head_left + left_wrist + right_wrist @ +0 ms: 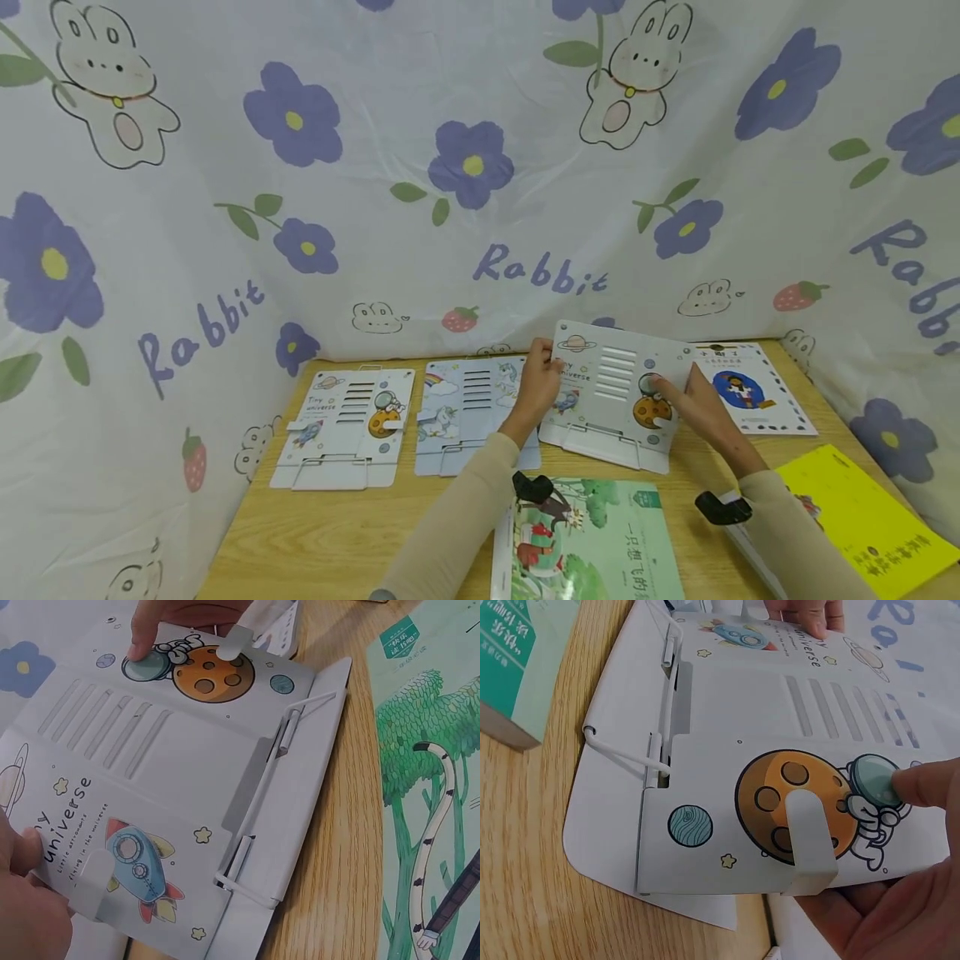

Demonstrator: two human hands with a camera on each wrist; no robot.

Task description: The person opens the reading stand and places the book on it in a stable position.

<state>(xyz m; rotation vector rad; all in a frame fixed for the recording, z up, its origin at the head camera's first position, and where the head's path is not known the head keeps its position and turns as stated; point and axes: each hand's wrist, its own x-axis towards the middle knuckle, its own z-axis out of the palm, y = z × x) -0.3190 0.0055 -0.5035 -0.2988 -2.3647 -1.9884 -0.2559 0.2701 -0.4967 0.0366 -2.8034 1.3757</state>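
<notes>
Both hands hold a white book stand printed with a "Tiny universe" space design, tilted back over the table. My left hand pinches its left edge, thumb on the front beside the lettering. On the opposite edge, my right hand grips it with the thumb on the astronaut and the fingers behind the panel. A wire page holder runs along the stand's lower part, and its base plate is folded out. To the left stand a blue unicorn book stand and another white space book stand.
A green picture book lies in front of the held stand. On the right are a yellow book and, farther back, a white book with a blue circle. A rabbit-patterned curtain hangs behind the wooden table.
</notes>
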